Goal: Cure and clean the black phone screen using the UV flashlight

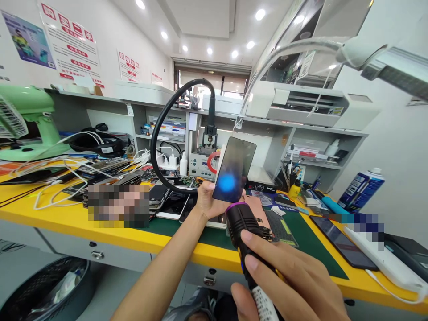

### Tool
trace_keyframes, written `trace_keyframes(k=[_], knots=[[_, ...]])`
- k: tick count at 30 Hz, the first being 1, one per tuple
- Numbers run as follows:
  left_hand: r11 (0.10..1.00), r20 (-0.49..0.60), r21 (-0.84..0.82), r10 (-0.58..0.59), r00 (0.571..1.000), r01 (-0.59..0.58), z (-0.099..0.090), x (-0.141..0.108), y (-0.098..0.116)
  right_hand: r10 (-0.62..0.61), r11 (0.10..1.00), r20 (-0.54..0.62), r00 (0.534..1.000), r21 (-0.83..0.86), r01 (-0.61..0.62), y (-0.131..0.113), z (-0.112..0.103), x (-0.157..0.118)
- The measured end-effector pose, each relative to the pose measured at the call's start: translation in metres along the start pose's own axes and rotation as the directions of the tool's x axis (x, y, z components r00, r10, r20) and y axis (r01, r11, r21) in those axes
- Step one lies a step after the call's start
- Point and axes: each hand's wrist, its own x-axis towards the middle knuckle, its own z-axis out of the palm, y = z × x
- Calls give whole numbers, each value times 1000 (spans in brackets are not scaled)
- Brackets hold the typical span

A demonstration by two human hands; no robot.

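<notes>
In the head view my left hand (207, 200) grips a smartphone (236, 165) by its lower left edge and holds it upright above the bench. A round blue glow shows on the lower part of its dark screen. Closer to me, my right hand (287, 272) is wrapped around a black flashlight (242, 223) with a purple ring at its head. The flashlight points up toward the phone's screen, and the two stay a little apart. Behind the flashlight, a pink phone part (257, 207) lies on the green mat (314, 240).
On the yellow bench (60, 196), stacked phones and white cables crowd the left. A black hose (157, 120) loops behind the phone. To the right are a dark phone (341, 240), a white power strip (384, 258) and a blue spray can (361, 189). A waste basket (76, 294) stands below left.
</notes>
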Motion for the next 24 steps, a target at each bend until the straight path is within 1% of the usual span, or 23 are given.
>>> trace_keyframes(k=[1,2,5,6,9,10,11,14,15,19,22,24], knots=[[1000,-3,-4,3,1000,-3,-2,0,-1,8,1000,-23,1000,-2,-8,-1,0,0],[1000,0,-9,1,1000,-1,-4,1,-1,32,999,-17,999,-8,-32,-2,1,1],[1000,25,-7,-16,1000,16,-9,1,-3,82,996,57,995,-45,-80,-6,1,5],[1000,33,-10,-13,999,14,-10,1,-3,89,995,50,995,-58,-87,-8,2,5],[999,52,-36,1,999,0,-8,1,-4,83,994,-79,993,-65,-88,-8,4,7],[999,55,-43,5,998,-3,-8,1,-4,84,994,-95,992,-63,-90,-7,5,8],[999,57,-46,9,998,-6,-7,1,-4,73,995,-83,994,-59,-78,-6,4,9],[998,60,-57,22,998,-19,-5,0,-5,33,998,26,999,-46,-32,-1,-2,14],[998,62,-61,25,998,-21,-5,0,-5,29,999,35,999,-44,-27,0,-5,15],[998,75,-69,13,997,-7,-4,-1,-3,11,999,18,1000,-42,-11,2,-10,20],[997,76,-73,6,997,0,-3,-2,-3,-9,999,30,1000,-43,10,1,-10,21],[997,75,-78,9,997,-3,-4,-2,-3,3,999,31,1000,-47,-2,-1,-9,20]])
